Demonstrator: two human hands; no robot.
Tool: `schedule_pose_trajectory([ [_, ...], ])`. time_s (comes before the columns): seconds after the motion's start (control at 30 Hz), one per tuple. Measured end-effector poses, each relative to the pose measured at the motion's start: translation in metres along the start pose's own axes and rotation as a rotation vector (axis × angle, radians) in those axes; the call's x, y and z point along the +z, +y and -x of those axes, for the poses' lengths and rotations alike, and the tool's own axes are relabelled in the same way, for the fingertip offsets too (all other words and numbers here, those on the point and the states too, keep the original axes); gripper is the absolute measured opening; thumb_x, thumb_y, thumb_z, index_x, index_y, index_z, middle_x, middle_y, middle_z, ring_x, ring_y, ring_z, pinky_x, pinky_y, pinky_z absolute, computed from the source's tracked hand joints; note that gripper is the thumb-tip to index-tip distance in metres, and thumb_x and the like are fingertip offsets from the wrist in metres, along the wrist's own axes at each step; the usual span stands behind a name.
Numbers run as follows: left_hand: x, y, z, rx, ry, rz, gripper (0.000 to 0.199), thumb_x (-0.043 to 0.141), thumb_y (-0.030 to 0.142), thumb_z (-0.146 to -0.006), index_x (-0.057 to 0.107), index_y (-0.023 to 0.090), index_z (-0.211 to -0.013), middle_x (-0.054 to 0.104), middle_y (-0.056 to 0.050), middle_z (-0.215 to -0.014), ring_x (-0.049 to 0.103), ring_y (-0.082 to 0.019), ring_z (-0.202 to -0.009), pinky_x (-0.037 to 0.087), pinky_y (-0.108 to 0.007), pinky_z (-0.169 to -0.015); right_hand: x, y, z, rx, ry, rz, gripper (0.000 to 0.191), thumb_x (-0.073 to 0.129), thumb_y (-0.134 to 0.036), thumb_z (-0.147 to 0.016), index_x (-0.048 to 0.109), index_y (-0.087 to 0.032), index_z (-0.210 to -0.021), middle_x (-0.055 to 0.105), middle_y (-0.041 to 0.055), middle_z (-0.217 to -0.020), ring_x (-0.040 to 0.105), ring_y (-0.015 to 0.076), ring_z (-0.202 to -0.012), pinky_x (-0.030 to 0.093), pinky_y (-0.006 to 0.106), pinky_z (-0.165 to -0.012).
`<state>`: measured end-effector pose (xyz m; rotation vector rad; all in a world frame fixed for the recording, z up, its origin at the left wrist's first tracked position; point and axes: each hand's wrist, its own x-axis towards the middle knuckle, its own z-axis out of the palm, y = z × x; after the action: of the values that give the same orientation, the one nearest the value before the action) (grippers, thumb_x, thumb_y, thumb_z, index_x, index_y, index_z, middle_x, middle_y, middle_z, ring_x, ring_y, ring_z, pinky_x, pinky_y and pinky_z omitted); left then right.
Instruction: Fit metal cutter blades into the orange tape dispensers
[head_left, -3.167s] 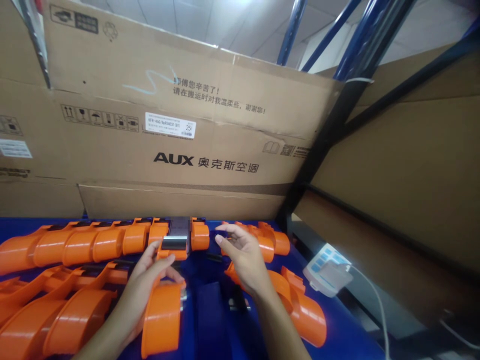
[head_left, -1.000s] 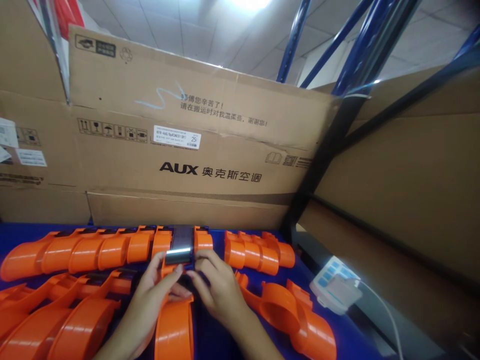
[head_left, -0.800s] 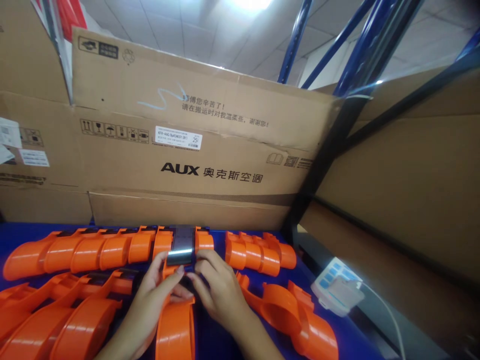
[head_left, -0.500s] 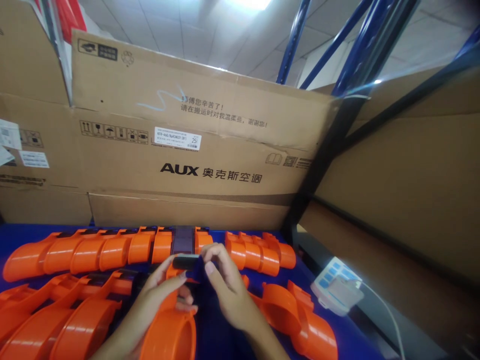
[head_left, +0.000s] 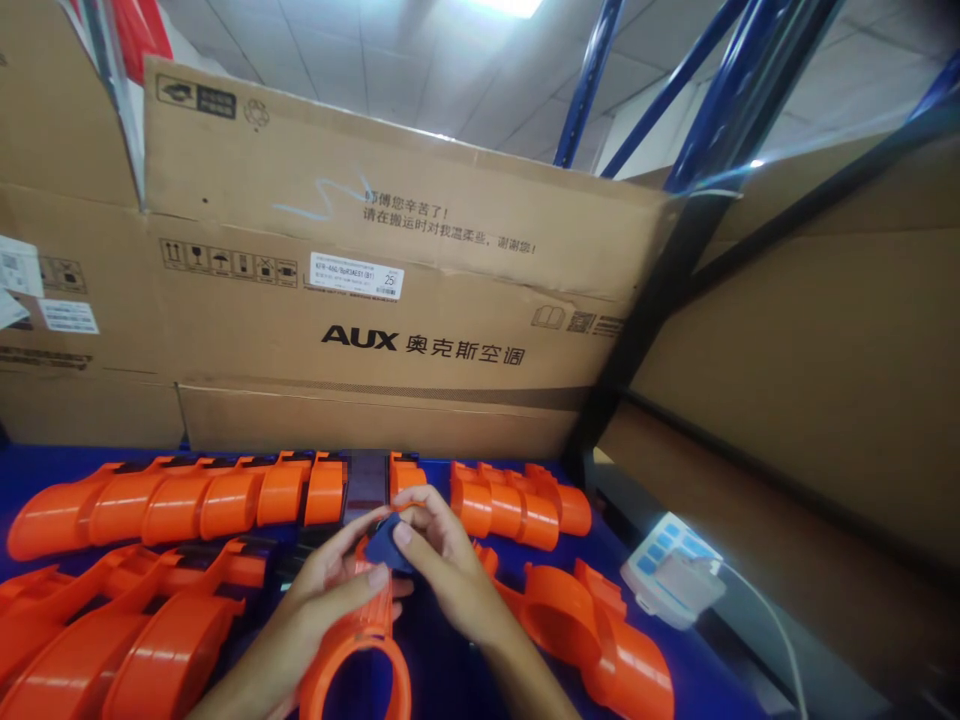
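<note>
My left hand (head_left: 326, 595) is closed around an orange plastic piece with a round ring at its lower end, which looks like a tape dispenser (head_left: 401, 680). At its upper end sits a small dark blue flat piece (head_left: 385, 545). My right hand (head_left: 442, 560) pinches this blue piece with thumb and fingers, against the top of the dispenser. The join between the two is partly hidden by the fingers. Similar orange dispensers (head_left: 176, 505) stand in a row behind my hands. More orange dispensers (head_left: 172, 655) lie at the front left.
Further orange pieces (head_left: 634, 665) lie on the blue surface (head_left: 450, 650) at the right. A white power strip (head_left: 671, 575) with a plugged-in cable is beside them. Cardboard (head_left: 420, 300) walls the back, and a dark rack post (head_left: 637, 330) rises at the right.
The held dispenser has been turned, so its ring now faces me with the hole showing. The blue piece has tilted and shows its flat face.
</note>
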<state>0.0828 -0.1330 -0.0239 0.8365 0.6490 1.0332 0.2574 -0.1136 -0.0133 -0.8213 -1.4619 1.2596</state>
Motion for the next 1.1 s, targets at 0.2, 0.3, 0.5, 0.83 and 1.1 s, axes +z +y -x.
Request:
schedule_pose_trajectory([
  [0.2, -0.002, 0.000, -0.004, 0.106, 0.037, -0.106, 0.044, 0.076, 0.037, -0.087, 0.072, 0.022, -0.129, 0.072, -0.013, -0.137, 0.065, -0.036, -0.127, 0.052, -0.047, -0.107, 0.006, 0.002, 0.000, -0.018, 0.009, 0.070, 0.032, 0.070, -0.049, -0.094, 0.049, -0.026, -0.103, 0.057, -0.0013, -0.090, 0.054, 0.0153, -0.079, 0.046, 0.027, -0.071],
  [0.3, -0.004, 0.000, -0.006, 0.177, 0.090, -0.213, 0.042, 0.078, 0.034, -0.085, 0.074, 0.022, -0.125, 0.073, -0.010, -0.135, 0.059, -0.033, -0.135, 0.046, -0.042, -0.114, 0.006, 0.000, 0.000, -0.027, -0.024, 0.100, 0.033, 0.069, -0.049, -0.093, 0.047, -0.026, -0.101, 0.057, -0.0018, -0.091, 0.055, 0.0146, -0.074, 0.048, 0.026, -0.066],
  [0.5, -0.009, 0.003, -0.008, 0.068, 0.133, -0.067, 0.051, 0.078, 0.037, -0.084, 0.068, 0.019, -0.131, 0.080, -0.015, -0.118, 0.077, -0.034, -0.104, 0.063, -0.040, -0.082, -0.011, -0.010, 0.001, -0.081, 0.092, 0.501, 0.030, 0.038, -0.044, -0.108, 0.060, -0.023, -0.107, 0.063, 0.0009, -0.087, 0.059, 0.0168, -0.077, 0.047, 0.029, -0.071],
  [0.83, -0.008, 0.010, -0.004, -0.026, 0.116, 0.190, 0.060, 0.074, 0.046, -0.083, 0.067, 0.015, -0.133, 0.084, -0.014, -0.098, 0.080, -0.035, -0.083, 0.061, -0.041, -0.076, -0.044, -0.008, 0.020, 0.133, 0.052, 1.128, 0.016, 0.076, -0.017, -0.074, 0.063, -0.022, -0.067, 0.063, 0.0010, -0.064, 0.054, 0.0171, -0.058, 0.026, 0.027, -0.054],
  [1.1, -0.010, 0.006, -0.007, -0.018, 0.020, 0.311, 0.050, 0.067, 0.041, -0.092, 0.064, 0.018, -0.136, 0.082, -0.011, -0.112, 0.077, -0.032, -0.100, 0.060, -0.040, -0.088, -0.038, -0.007, 0.018, 0.083, 0.004, 1.056, 0.029, 0.062, 0.001, -0.063, 0.068, -0.023, -0.077, 0.057, -0.0053, -0.056, 0.049, 0.0132, -0.052, 0.026, 0.025, -0.052],
])
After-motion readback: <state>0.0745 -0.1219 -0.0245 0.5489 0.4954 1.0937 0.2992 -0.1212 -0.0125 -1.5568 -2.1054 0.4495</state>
